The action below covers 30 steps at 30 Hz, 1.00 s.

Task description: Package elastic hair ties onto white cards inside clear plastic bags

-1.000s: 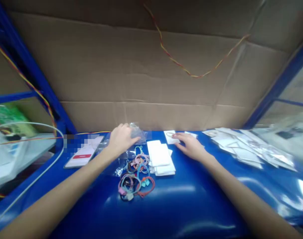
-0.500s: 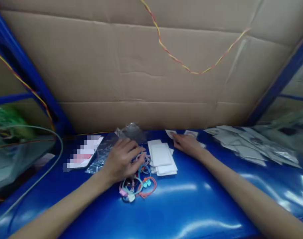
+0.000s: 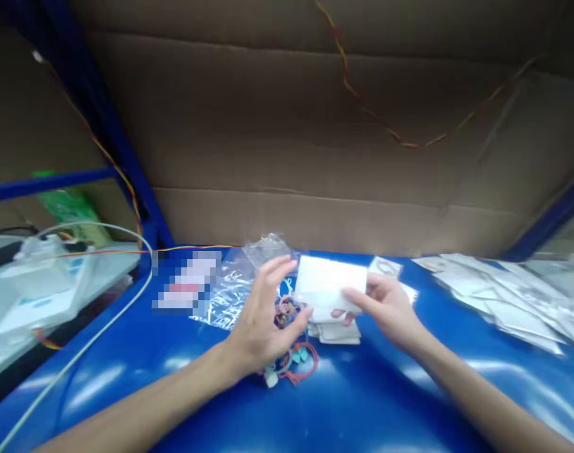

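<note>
My right hand (image 3: pixel 391 308) pinches a blank white card (image 3: pixel 332 280) by its right end, thumb in front and fingers behind. To the left of the card, my left hand (image 3: pixel 263 321) is open, its thumb and fingers spread apart and holding nothing. Colourful hair ties (image 3: pixel 302 365) with small charms lie in a heap under and beside the left hand, which hides part of them. Below the held card, a stack of white cards (image 3: pixel 341 333) rests on the blue table surface (image 3: pixel 362 402).
Clear plastic bags (image 3: pixel 233 292) lie behind my left hand, near a partly blurred-out card (image 3: pixel 187 283). A small packet (image 3: pixel 385 267) sits behind the right hand. Many flat white packets (image 3: pixel 495 296) are piled at right. A pale cable (image 3: pixel 93 333) curves along the left; cardboard (image 3: pixel 315 126) stands behind.
My right hand has come back from the small packets at the rear and now holds a white card up. The left hand has lifted off the hair ties and opened wider. The view has shifted.
</note>
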Available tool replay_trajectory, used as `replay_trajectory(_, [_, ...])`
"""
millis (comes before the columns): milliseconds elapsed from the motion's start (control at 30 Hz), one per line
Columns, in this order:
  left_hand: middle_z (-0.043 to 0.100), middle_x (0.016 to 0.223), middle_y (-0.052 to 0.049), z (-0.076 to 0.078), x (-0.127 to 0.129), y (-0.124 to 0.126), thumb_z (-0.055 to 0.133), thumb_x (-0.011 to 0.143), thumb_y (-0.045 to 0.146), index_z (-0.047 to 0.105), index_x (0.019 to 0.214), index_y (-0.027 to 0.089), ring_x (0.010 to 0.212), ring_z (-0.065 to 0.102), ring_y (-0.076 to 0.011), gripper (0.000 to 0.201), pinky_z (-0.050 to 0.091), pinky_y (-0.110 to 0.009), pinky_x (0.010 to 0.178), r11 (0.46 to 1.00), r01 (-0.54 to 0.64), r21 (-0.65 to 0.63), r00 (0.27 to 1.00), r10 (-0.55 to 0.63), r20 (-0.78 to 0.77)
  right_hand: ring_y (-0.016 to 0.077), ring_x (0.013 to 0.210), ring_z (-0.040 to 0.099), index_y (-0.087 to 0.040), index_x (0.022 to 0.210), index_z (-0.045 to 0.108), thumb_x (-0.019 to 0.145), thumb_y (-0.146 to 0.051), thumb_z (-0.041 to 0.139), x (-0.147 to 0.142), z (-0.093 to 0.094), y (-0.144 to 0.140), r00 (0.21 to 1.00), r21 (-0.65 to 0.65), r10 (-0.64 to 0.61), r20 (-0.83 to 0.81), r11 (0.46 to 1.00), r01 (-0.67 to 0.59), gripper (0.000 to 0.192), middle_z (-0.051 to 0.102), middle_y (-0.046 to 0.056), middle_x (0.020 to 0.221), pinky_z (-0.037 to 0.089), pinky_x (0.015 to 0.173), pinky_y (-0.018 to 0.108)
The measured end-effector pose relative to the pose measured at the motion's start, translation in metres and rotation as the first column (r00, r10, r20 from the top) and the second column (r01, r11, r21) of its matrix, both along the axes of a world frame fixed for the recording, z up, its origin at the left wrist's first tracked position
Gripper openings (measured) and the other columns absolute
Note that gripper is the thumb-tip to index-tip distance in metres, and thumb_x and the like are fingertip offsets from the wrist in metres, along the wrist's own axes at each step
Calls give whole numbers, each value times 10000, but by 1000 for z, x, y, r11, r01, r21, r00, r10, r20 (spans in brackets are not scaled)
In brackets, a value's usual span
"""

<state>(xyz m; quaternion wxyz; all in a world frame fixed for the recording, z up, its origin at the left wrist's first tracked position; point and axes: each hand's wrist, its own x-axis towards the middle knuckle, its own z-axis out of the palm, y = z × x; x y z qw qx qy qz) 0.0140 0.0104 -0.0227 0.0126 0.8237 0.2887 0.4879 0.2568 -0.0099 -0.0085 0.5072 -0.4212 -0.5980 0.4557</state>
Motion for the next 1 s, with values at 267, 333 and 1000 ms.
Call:
replay_trajectory(267, [667, 1292, -147, 16, -3, -7, 740, 844, 198, 601, 1292, 235, 1250, 604, -328, 471, 550, -512, 1016, 957, 122, 263, 973, -63, -221, 161, 548, 645, -177, 1019, 786, 883, -483, 729, -12, 6, -17, 1000, 3, -21, -2, 1000, 21, 339, 762, 45, 770, 560, 499, 268])
replay_trajectory(333, [698, 1203, -138, 19, -2, -8, 738, 828, 154, 640, 1202, 220, 1186, 633, -312, 392, 580, -476, 958, 934, 141, 328, 973, -69, -222, 172, 555, 653, -176, 1010, 782, 881, -493, 726, -11, 7, -16, 1000, -19, -15, -3, 1000, 15, 347, 760, 49, 769, 566, 505, 281])
replay_trajectory(1000, [686, 786, -23, 22, -9, 2, 544, 964, 133, 595, 856, 198, 755, 633, -177, 136, 506, -348, 754, 999, -5, 53, 999, 7, -47, 186, 720, 684, -196, 1191, 751, 874, -462, 723, -10, 2, -12, 998, -187, 54, 44, 981, -45, 415, 787, 75, 991, 513, 595, 259])
